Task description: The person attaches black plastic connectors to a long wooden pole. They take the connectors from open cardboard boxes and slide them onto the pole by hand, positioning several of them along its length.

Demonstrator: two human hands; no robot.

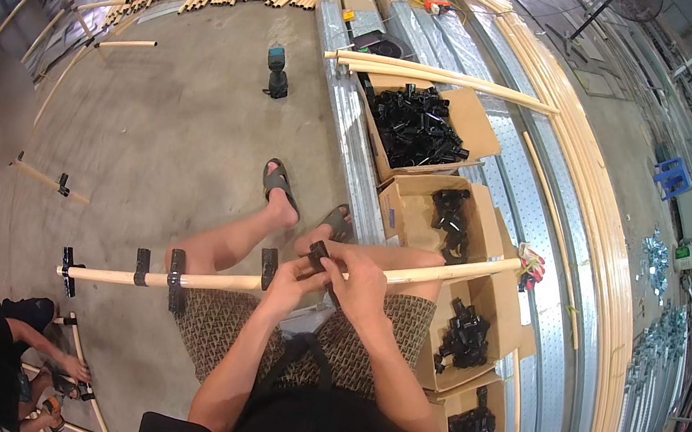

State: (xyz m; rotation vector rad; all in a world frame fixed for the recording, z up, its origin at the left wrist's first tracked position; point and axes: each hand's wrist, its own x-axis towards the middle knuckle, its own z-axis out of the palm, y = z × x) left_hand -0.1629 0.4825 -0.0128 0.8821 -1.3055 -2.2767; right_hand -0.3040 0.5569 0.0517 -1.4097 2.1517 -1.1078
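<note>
A long cream pipe (214,281) lies across my lap, running from lower left to upper right. Several black pipe connectors sit along it, among them one at the far left end (68,272), one near my knee (177,281) and one beside my left hand (266,268). My left hand (291,288) is closed around the pipe. Just to its right, my right hand (359,288) has its fingers closed on another black pipe connector (319,254), which sticks up between the two hands. The fingers partly cover where that connector meets the pipe.
To my right, open cardboard boxes (410,192) hold black connectors (417,127) beside metal profiles (352,157) and long cream pipes (595,325). A teal cordless drill (276,72) stands on the floor ahead. Another person (7,351) works on a pipe frame (84,346) at lower left.
</note>
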